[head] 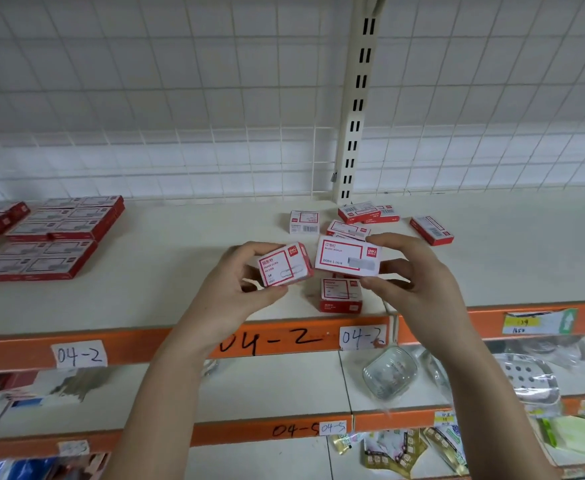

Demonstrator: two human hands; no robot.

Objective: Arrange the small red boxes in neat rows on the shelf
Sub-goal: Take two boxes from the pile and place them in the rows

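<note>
My left hand [239, 278] grips a small red-and-white paper-clip box [284, 265], tilted, above the shelf [180, 258]. My right hand [412, 268] pinches a flatter red-and-white staple box [348, 255] by its right end. Both boxes are held side by side, a little apart, label up. Under them one red box [340, 294] stands near the front edge. Several more red boxes lie scattered behind: one white-faced [304, 221], a loose pile [367, 213], and one at the right [431, 230]. At the far left, red boxes [52, 237] lie in neat rows.
An orange shelf lip [284, 337] carries "04-2" labels. A slotted upright post [355, 109] and white wire grid back the shelf. Lower shelves hold a clear glass jar [389, 374], a bagged metal item [526, 375] and packets [405, 452].
</note>
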